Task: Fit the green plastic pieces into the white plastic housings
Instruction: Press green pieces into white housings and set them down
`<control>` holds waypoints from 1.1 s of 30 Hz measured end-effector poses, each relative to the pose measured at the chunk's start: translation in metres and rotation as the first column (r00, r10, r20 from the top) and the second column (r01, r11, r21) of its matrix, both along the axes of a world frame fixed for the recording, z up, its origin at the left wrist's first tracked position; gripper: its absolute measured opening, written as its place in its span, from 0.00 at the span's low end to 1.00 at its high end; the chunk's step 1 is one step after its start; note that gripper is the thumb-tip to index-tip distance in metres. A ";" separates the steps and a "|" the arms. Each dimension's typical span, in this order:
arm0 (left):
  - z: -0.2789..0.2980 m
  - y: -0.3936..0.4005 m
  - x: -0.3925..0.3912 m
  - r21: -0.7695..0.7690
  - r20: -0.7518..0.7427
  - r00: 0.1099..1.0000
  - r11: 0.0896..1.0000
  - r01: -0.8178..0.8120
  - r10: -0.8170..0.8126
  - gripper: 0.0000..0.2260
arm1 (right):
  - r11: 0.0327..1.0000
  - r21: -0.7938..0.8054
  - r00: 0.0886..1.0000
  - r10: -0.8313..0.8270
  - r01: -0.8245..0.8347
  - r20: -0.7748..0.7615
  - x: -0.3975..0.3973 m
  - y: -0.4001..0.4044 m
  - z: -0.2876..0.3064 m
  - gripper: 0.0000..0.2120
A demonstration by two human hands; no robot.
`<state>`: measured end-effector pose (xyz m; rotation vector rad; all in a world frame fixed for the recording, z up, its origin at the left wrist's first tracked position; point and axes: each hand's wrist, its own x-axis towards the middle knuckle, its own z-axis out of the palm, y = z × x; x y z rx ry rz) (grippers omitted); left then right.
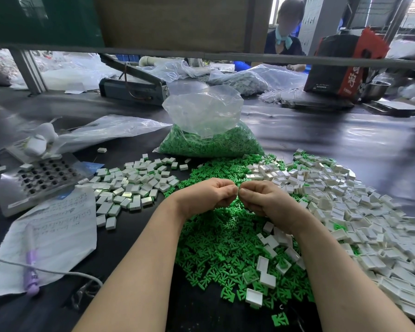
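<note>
Landmark: heap of loose green pieces (225, 238) on the black table (345, 142); all places are given from it.
Far left: handwritten paper sheet (50, 236) with a purple pen (30, 271) on it; behind the sheet, a perforated metal tray (38, 180).
Left: cluster of white housings (132, 185), green showing at some edges.
Behind: clear bag of green pieces (209, 133), its mouth open.
Above the heap: left hand (206, 196) and right hand (264, 200), fingers curled, fingertips meeting; whatever they pinch is too small to tell.
Right: broad spread of open white housings (350, 212), overlapping the heap's edge.
Far behind: a grey machine (132, 88), more plastic bags, a red-and-black box (345, 65), a seated person (285, 39).
</note>
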<state>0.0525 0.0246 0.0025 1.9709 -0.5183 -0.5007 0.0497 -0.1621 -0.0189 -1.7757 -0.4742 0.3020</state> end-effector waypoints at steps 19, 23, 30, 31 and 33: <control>-0.002 -0.001 0.001 -0.056 0.036 0.998 0.997 -0.049 0.051 0.15 | 0.996 -0.047 0.997 -0.072 0.072 -0.012 0.000 0.004 -0.001 0.16; -0.002 0.000 0.001 -0.029 0.022 0.999 0.999 -0.036 0.036 0.15 | 1.000 0.011 0.998 -0.024 0.024 -0.053 0.000 0.003 0.000 0.13; 0.001 -0.002 -0.002 -0.011 0.004 1.000 1.000 -0.014 0.014 0.15 | 1.000 -0.001 0.997 0.017 -0.017 -0.070 0.000 -0.002 0.001 0.11; 0.001 -0.002 -0.002 -0.002 0.005 1.000 1.000 -0.011 0.011 0.15 | 1.000 -0.010 0.998 0.020 -0.021 -0.066 0.000 -0.002 0.002 0.10; 0.002 -0.001 -0.002 0.013 0.011 1.000 1.000 -0.005 0.005 0.15 | 0.999 -0.040 0.998 0.019 -0.022 -0.053 -0.001 -0.002 0.002 0.10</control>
